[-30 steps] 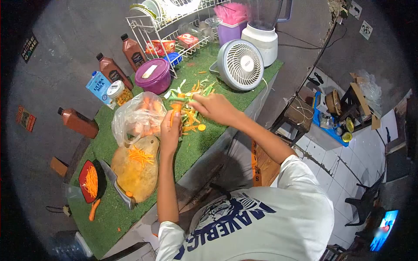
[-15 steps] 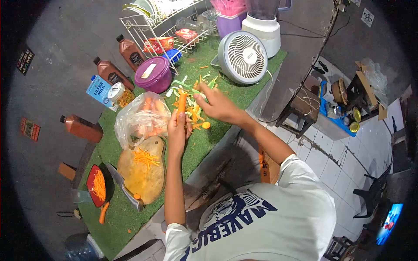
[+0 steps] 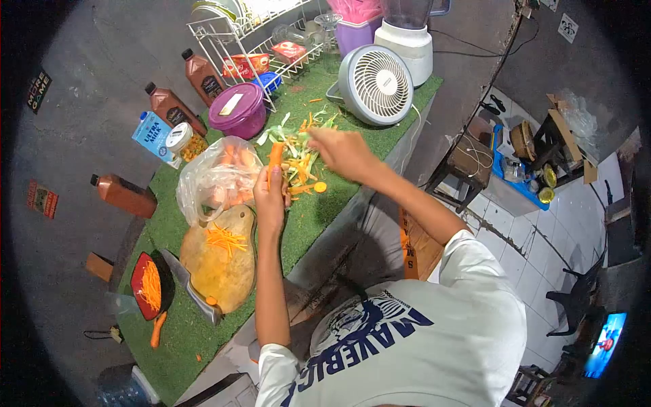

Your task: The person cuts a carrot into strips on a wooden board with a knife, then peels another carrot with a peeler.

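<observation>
My left hand (image 3: 270,195) is closed around an orange carrot (image 3: 275,157), which points up and away from me. Just right of the carrot's tip, my right hand (image 3: 344,154) is slightly blurred, its fingers curled together; whatever they grip is hidden. Orange and green peelings (image 3: 302,157) lie in a heap beneath and beyond both hands. A cut carrot end (image 3: 319,187) rests beside the heap. Left of my left hand sits a clear plastic bag (image 3: 220,178) with orange pieces inside. Nearer me, a wooden cutting board (image 3: 217,271) carries carrot strips (image 3: 225,239).
A knife (image 3: 190,286) lies along the board's left edge. Beside it stands a dark red bowl (image 3: 144,308) of shredded carrot. Further back are a purple tub (image 3: 237,112), a dish rack (image 3: 224,47), a fan (image 3: 377,85) and a blender (image 3: 407,51). Bottles (image 3: 125,195) line the left side.
My right hand has shifted a little right, away from the carrot. My left hand and the carrot have moved slightly left, and the carrot leans more to the right at its top.
</observation>
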The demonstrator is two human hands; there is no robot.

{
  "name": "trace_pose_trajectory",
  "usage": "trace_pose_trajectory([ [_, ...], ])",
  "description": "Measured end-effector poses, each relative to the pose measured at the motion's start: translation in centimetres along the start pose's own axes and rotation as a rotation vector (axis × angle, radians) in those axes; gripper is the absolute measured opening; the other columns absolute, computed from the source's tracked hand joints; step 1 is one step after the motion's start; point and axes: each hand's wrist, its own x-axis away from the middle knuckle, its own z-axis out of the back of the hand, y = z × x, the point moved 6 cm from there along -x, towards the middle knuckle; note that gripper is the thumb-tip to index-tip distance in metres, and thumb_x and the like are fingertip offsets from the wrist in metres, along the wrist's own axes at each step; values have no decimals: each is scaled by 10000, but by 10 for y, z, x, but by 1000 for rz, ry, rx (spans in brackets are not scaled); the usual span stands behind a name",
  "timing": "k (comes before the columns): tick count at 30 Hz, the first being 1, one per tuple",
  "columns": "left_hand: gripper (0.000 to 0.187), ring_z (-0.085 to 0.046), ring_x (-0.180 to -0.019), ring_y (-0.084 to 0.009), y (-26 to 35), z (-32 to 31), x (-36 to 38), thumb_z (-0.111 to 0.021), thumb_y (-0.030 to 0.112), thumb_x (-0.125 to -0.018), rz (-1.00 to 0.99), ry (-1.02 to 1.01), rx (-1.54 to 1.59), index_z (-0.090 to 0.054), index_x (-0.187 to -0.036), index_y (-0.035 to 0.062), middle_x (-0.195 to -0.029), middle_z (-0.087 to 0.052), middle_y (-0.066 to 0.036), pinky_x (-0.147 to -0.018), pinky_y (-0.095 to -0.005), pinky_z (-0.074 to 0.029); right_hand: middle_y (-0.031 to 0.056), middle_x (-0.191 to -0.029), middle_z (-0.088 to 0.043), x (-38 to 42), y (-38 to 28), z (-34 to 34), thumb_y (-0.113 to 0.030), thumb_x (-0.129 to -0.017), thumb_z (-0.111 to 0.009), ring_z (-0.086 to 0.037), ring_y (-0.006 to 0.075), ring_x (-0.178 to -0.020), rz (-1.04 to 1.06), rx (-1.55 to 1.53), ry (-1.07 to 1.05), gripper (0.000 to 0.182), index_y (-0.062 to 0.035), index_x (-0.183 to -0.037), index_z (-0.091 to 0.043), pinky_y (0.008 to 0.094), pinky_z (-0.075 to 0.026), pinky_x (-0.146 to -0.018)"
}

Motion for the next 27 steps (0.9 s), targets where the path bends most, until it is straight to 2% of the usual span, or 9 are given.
trace_pose_trajectory([
  [2, 331, -348, -494, -26, 1, 2, 1, -495, 400, -1076, -13, -11, 45, -558, -1042, 77, -669, -418, 48, -440, -196, -310, 154, -898, -699, -6, 28, 7, -253, -987, -602, -695, 370, -786, -110, 119, -18, 268, -83, -1193, -618, 490, -543, -642],
  [5, 327, -354, -499, -26, -2, 2, -1, -506, 389, -1073, -3, 11, 149, -560, -1061, 66, -679, -425, 45, -432, -197, -312, 155, -931, -712, -3, 15, 11, -258, -984, -608, -698, 377, -774, -73, 112, 6, 290, -74, -1207, -619, 487, -551, -650],
  [8, 314, -359, -496, -25, 7, -2, 1, -523, 369, -1069, -25, 92, 171, -561, -1079, 58, -694, -440, 41, -428, -198, -314, 163, -990, -720, 1, -5, 7, -257, -985, -605, -704, 369, -831, -67, 31, -3, 277, -66, -1184, -632, 476, -558, -677],
  [11, 289, -386, -506, -22, 5, -1, 3, -543, 344, -1063, 30, 68, 81, -565, -1079, 57, -711, -457, 39, -430, -200, -320, 167, -991, -716, -1, -15, 5, -251, -988, -599, -706, 355, -864, -44, -35, 8, 255, -61, -1154, -638, 462, -562, -699],
  [14, 278, -417, -524, -20, 5, 1, 2, -555, 333, -1058, -25, 37, -69, -580, -1080, 57, -715, -475, 43, -434, -206, -328, 188, -1017, -724, -6, -20, 8, -204, -963, -636, -712, 362, -839, -30, 10, -22, 277, -17, -1166, -655, 435, -571, -703],
  [17, 283, -431, -540, -18, 8, -1, 3, -557, 334, -1058, -60, 76, -152, -592, -1067, 53, -716, -489, 49, -446, -212, -335, 179, -1001, -726, -4, -22, 10, -195, -955, -646, -713, 354, -825, -40, 51, -27, 271, -23, -1165, -654, 426, -570, -685],
  [20, 294, -431, -542, -20, 11, 1, 3, -561, 341, -1055, -89, 105, -156, -596, -1078, 50, -714, -493, 52, -463, -214, -343, 136, -944, -716, -1, -24, 14, -231, -975, -609, -708, 337, -793, -67, 54, 47, 239, -70, -1148, -643, 451, -558, -641],
  [22, 298, -434, -549, -23, 13, 3, 3, -567, 343, -1051, -114, 142, -224, -604, -1067, 48, -720, -500, 48, -473, -216, -342, 161, -963, -718, 1, -26, 10, -222, -956, -646, -706, 352, -782, -55, 9, -8, 283, -50, -1181, -651, 441, -556, -658],
  [27, 303, -435, -557, -23, 10, 3, 2, -563, 342, -1051, -188, 111, -278, -618, -1032, 44, -726, -516, 44, -485, -216, -341, 142, -958, -710, 7, -30, -2, -239, -961, -639, -706, 337, -785, -5, 107, -142, 287, -71, -1193, -641, 449, -551, -651],
])
